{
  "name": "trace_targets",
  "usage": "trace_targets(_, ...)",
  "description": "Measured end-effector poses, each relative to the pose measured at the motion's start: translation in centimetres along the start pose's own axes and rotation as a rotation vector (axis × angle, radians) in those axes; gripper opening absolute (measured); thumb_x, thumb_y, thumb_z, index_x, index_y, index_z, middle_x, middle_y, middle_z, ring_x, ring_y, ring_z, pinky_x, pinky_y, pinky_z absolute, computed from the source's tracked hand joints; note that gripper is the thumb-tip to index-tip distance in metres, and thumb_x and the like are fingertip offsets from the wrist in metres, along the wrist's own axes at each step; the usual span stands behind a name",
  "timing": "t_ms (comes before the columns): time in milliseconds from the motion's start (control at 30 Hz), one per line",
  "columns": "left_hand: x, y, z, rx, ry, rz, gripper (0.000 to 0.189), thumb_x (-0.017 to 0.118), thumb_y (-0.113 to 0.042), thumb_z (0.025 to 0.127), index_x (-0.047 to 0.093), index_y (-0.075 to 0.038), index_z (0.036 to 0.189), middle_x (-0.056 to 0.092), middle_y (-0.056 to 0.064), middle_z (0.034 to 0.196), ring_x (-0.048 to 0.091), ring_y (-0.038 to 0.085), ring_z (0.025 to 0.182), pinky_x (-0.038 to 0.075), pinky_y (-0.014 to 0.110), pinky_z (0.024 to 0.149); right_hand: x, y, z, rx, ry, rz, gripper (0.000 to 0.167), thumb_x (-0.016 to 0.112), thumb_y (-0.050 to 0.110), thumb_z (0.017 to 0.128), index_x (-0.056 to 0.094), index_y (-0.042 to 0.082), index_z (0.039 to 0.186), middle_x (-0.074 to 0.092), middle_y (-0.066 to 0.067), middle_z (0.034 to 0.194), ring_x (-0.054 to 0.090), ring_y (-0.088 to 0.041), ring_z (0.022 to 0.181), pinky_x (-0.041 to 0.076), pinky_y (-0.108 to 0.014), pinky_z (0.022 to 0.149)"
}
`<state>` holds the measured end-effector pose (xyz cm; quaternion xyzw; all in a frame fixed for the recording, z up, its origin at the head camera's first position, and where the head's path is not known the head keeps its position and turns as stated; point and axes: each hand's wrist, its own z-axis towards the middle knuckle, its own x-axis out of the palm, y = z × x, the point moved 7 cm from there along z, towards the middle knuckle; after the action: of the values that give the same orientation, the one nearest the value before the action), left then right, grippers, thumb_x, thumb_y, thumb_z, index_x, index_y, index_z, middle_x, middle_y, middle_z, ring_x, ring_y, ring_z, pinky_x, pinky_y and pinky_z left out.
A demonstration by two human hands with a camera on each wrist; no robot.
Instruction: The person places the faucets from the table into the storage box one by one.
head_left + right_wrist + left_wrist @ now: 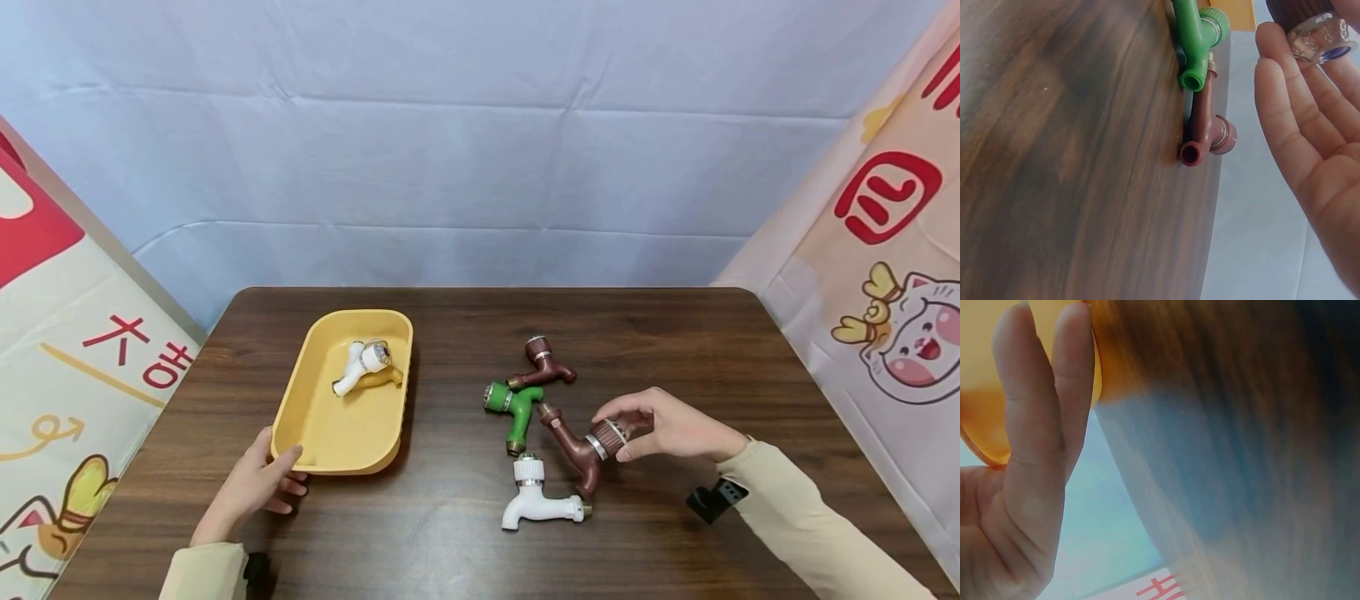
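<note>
My right hand grips the ribbed knob of a brown faucet, its spout toward the near side; the knob shows between thumb and fingers in the right wrist view. Left of it lie a green faucet and a white faucet. A smaller brown faucet lies just behind the green one. My left hand holds the near left corner of a yellow tray, thumb over the rim. In the tray a white faucet lies over a yellow faucet, partly hiding it.
All of this stands on a dark wood-grain table. A pale cloth hangs behind its far edge. Printed banners with cartoon figures flank the table at left and right.
</note>
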<state>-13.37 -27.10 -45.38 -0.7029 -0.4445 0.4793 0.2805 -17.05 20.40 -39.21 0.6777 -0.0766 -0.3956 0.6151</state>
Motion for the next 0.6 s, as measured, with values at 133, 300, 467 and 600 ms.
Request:
trace_targets(133, 0.0, 0.1, 0.0, -0.001, -0.005, -0.001, 0.049, 0.046, -0.024, 0.097, 0.019, -0.003, 0.132, 0.059, 0.015, 0.078, 0.063, 0.027, 0.067, 0.052, 0.040, 0.051, 0.1, -0.2, 0.4, 0.034, -0.002, 0.014, 0.039, 0.071, 0.006, 0.077, 0.056, -0.006, 0.112, 0.063, -0.008, 0.097, 0.063, -0.014, 0.079, 0.052, -0.031, 0.065)
trace_targets(300, 0.0, 0.2, 0.1, -0.002, -0.010, -0.010, 0.047, 0.046, -0.023, 0.097, 0.020, -0.003, 0.131, 0.059, 0.015, 0.078, 0.063, 0.026, 0.066, 0.052, 0.040, 0.051, 0.2, -0.3, 0.9, 0.048, -0.017, -0.022, 0.038, 0.071, 0.008, 0.078, 0.057, -0.002, 0.113, 0.063, -0.007, 0.096, 0.062, -0.014, 0.078, 0.052, -0.031, 0.066)
trace_targets(467, 0.0, 0.1, 0.2, 0.003, -0.009, -0.015, 0.045, 0.045, -0.023, 0.096, 0.022, -0.003, 0.130, 0.059, 0.015, 0.079, 0.063, 0.026, 0.067, 0.052, 0.040, 0.051, 0.2, -0.5, 1.3, 0.062, -0.036, -0.049, 0.039, 0.071, 0.010, 0.079, 0.057, -0.002, 0.114, 0.063, -0.006, 0.097, 0.061, -0.013, 0.078, 0.052, -0.031, 0.067)
trace_targets(600, 0.0, 0.0, 0.2, 0.001, -0.008, -0.015, 0.045, 0.045, -0.024, 0.096, 0.022, -0.003, 0.129, 0.058, 0.015, 0.079, 0.063, 0.026, 0.067, 0.052, 0.040, 0.051, 0.1, -0.4, 1.9, 0.048, -0.056, -0.070, 0.038, 0.071, 0.009, 0.079, 0.058, -0.002, 0.113, 0.063, -0.005, 0.096, 0.061, -0.012, 0.077, 0.051, -0.031, 0.069)
